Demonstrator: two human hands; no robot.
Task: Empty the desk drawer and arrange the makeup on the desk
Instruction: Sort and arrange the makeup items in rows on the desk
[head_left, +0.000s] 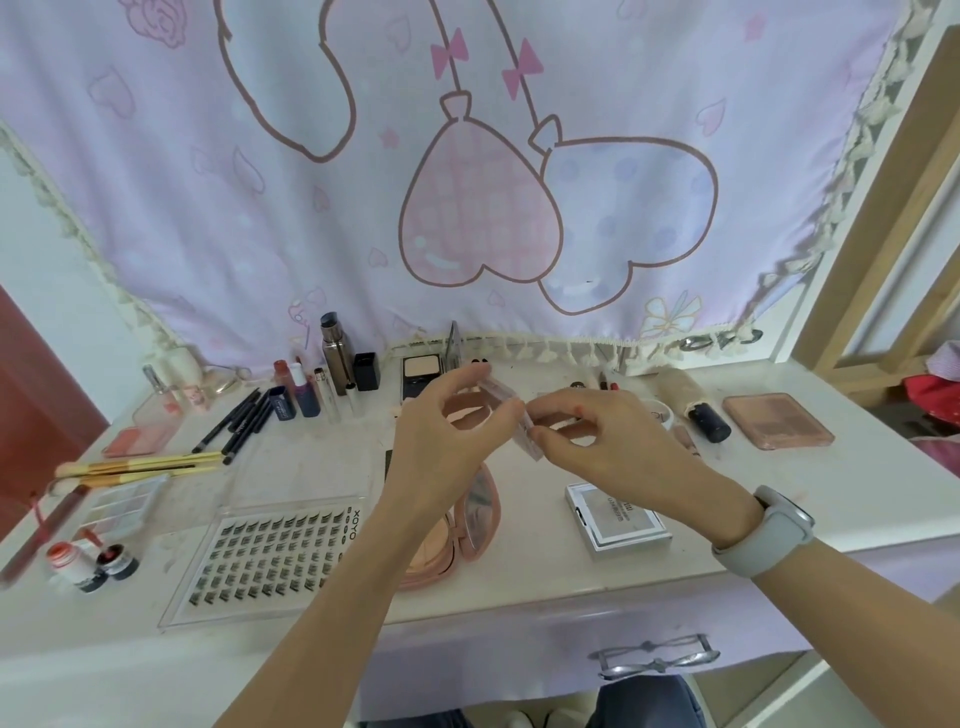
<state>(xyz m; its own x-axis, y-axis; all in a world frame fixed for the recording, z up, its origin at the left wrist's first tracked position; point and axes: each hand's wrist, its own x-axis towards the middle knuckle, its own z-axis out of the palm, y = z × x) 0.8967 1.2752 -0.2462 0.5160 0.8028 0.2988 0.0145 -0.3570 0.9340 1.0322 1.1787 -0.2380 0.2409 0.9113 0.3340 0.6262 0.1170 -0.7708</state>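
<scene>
Both hands hold a small clear pink makeup case (511, 410) above the middle of the white desk (779, 499). My left hand (447, 441) grips its left end between thumb and fingers. My right hand (608, 441) pinches its right end; a grey watch sits on that wrist. Below the hands an open pink cushion compact (467, 530) lies on the desk. The drawer front (519, 639) with a silver bow handle (654, 657) is shut beneath the desk edge.
A clear lash tray (270, 556) lies front left, with brushes (140, 465), black pencils (239, 423) and small bottles (306, 395) behind it. A white palette (618, 517) sits front right. A pink square compact (776, 421) and a dark-capped tube (696, 410) lie far right.
</scene>
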